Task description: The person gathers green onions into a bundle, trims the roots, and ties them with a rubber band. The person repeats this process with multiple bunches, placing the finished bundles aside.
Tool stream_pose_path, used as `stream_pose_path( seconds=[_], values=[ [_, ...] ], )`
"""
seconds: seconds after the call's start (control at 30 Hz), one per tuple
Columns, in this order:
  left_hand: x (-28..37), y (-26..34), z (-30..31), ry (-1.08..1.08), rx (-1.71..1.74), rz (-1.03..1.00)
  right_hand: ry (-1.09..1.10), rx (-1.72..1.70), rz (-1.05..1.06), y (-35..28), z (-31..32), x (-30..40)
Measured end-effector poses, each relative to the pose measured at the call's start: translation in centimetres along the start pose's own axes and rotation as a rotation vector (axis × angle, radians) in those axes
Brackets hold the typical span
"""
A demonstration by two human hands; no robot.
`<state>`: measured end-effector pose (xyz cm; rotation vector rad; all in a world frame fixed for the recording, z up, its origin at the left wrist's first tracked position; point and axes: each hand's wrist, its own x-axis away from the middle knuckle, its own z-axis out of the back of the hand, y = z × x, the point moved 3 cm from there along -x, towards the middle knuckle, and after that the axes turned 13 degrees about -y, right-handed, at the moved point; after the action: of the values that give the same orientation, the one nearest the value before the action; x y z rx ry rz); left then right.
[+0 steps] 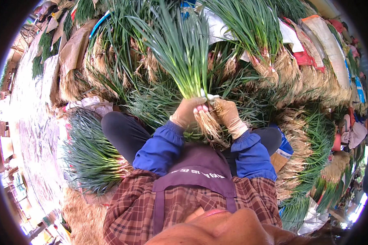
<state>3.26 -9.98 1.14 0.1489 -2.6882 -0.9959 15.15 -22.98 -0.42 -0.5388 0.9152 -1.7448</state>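
Observation:
A bunch of green onions (187, 67) stands before my chest, its long leaves spread away from me and its roots hanging towards my lap. My left hand (188, 111), in a pale rubber glove, is closed around the bunch just above the pinkish bulbs. At the bulbs' right side, my right hand (228, 114), gloved too, pinches a stalk with a white base and tan roots beside the bunch. Its fingertips are partly hidden. Loose green onion leaves (153, 104) lie beneath and beyond both hands.
Rooted green onions (263, 58) are heaped across the far side, partly under sacks (322, 39). A pile with dark green leaves (95, 153) lies by my left knee. More bunches (312, 147) line the right, near a cardboard box (280, 157). Wet-looking floor (36, 128) shows at left.

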Motion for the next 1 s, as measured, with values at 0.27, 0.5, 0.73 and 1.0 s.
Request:
stream_pose_path(
  seconds=[0.27,0.5,0.73,1.0],
  values=[
    [4.4,0.5,-1.4,-0.046,-0.230,0.202,-0.368,-0.248,-0.143,-0.2,-0.6,-2.7],
    [5.6,1.8,-4.1,0.090,-0.027,0.048,0.153,0.295,-0.265,-3.5,2.5,-3.7],
    [-0.3,6.8,1.4,-0.035,-0.088,-0.041,-0.062,0.618,-0.356,3.6,10.9,-4.6],
    [-2.2,2.0,3.0,-0.187,0.379,-0.026,-0.048,0.824,-0.691,5.8,19.1,-4.2]
  ],
)
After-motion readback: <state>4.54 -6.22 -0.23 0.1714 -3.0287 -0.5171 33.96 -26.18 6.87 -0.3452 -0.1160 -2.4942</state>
